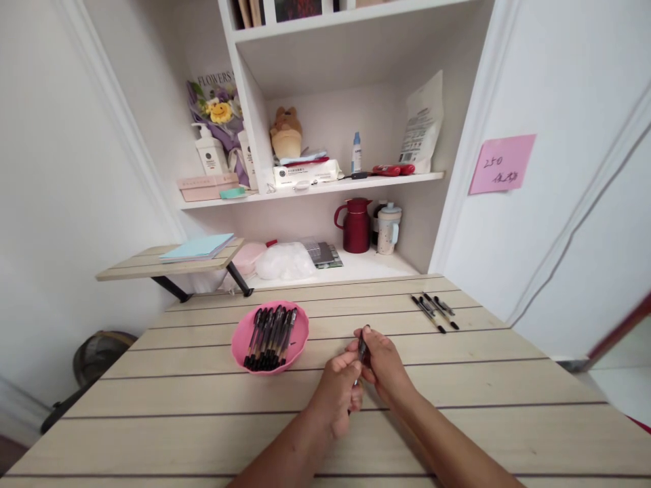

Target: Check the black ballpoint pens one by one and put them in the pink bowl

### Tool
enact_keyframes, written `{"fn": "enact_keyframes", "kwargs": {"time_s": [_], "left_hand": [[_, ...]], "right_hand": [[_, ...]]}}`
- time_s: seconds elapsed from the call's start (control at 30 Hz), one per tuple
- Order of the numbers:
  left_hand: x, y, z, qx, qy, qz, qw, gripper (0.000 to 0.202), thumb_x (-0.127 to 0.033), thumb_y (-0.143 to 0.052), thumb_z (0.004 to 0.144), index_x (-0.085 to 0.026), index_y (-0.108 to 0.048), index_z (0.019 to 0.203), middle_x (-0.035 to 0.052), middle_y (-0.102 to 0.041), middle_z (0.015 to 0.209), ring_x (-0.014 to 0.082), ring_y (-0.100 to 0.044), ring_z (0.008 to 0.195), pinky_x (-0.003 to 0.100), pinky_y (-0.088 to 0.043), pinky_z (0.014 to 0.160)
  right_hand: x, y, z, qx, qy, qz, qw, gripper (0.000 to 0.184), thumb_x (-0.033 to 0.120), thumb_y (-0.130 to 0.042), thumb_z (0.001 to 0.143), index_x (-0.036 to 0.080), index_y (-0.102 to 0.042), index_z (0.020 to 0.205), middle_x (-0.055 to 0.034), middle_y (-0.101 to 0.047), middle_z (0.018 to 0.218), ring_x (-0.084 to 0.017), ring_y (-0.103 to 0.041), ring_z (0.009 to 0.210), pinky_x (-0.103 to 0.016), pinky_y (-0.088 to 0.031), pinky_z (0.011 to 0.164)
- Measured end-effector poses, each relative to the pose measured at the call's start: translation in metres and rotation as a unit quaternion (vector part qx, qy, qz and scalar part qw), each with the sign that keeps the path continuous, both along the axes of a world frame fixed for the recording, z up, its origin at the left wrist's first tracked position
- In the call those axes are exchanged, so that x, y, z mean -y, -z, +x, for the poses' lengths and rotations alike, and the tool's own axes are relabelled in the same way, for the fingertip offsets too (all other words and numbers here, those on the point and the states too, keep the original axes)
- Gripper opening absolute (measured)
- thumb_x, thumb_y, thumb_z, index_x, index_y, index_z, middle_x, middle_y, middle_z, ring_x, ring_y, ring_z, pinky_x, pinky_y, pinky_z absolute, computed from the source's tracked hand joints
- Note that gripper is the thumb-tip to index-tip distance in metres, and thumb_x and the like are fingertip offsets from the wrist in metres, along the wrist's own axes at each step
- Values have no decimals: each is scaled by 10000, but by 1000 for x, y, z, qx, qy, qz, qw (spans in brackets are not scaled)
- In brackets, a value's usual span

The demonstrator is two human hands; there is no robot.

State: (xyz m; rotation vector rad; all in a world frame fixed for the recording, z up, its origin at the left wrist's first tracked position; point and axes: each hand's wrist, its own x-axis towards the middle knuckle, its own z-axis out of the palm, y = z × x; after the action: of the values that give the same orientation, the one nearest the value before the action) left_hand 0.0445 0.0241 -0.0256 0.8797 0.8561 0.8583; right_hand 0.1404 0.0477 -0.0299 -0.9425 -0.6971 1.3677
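Observation:
Both hands meet over the middle of the wooden table point(203, 413) around one black pen point(361, 348). My left hand point(340, 392) is closed on the pen's lower part. My right hand point(384, 362) pinches its upper end, which pokes up between the fingers. To the left of the hands sits a pink bowl point(243, 337) filled with several black pens point(270, 337). A few more black pens point(435, 311) lie loose on the table at the far right.
Behind the table, white shelves hold a red jug point(354, 226), a cup point(388, 228), a plastic bag point(285, 261), bottles and a plush toy. A small raised stand point(152, 263) carries a blue booklet point(198, 247). A pink note point(501, 163) hangs on the right wall.

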Motion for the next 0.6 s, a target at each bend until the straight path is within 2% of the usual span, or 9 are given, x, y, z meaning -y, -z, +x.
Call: {"fn": "enact_keyframes", "kwargs": {"time_s": [0.2, 0.33, 0.43, 0.5, 0.6], "left_hand": [[3, 0, -1, 1, -3, 8, 1000, 538, -411, -613, 642, -204, -480, 1120, -71, -433, 580, 0, -184, 354, 165, -110, 373], [3, 0, -2, 8, 18, 8, 1000, 602, -407, -589, 665, -230, -414, 1213, -42, -492, 639, 4, -194, 362, 167, -103, 371], [2, 0, -3, 14, 34, 11, 999, 609, -396, -595, 665, -234, -413, 1223, -41, -488, 639, 4, -201, 361, 170, -102, 368], [2, 1, -4, 15, 55, 14, 998, 584, -387, -603, 661, -220, -447, 1199, -36, -492, 642, 2, -212, 360, 173, -99, 364], [4, 4, -6, 14, 74, 11, 997, 537, -365, -604, 666, -200, -482, 1162, -36, -493, 633, 1, -208, 354, 178, -88, 358]], "right_hand": [[0, 0, -2, 44, 32, -7, 998, 327, 502, -530, 711, 182, -507, 774, 36, -593, 531, -53, -382, 273, -159, -212, 229], [1, 1, -1, 44, 5, -7, 999, 346, 520, -493, 735, 184, -499, 816, 22, -606, 576, -57, -378, 261, -157, -188, 206], [-1, 3, 1, 52, 9, 12, 999, 365, 531, -488, 740, 187, -501, 860, 9, -621, 633, -57, -380, 259, -160, -199, 198], [-5, 4, 7, 33, 38, 35, 998, 357, 520, -497, 743, 189, -508, 875, 5, -620, 645, -75, -454, 325, -166, -287, 237], [-17, 8, 25, -34, 107, 50, 992, 322, 490, -543, 723, 197, -517, 854, 9, -610, 652, -110, -583, 542, -195, -464, 447]]}}
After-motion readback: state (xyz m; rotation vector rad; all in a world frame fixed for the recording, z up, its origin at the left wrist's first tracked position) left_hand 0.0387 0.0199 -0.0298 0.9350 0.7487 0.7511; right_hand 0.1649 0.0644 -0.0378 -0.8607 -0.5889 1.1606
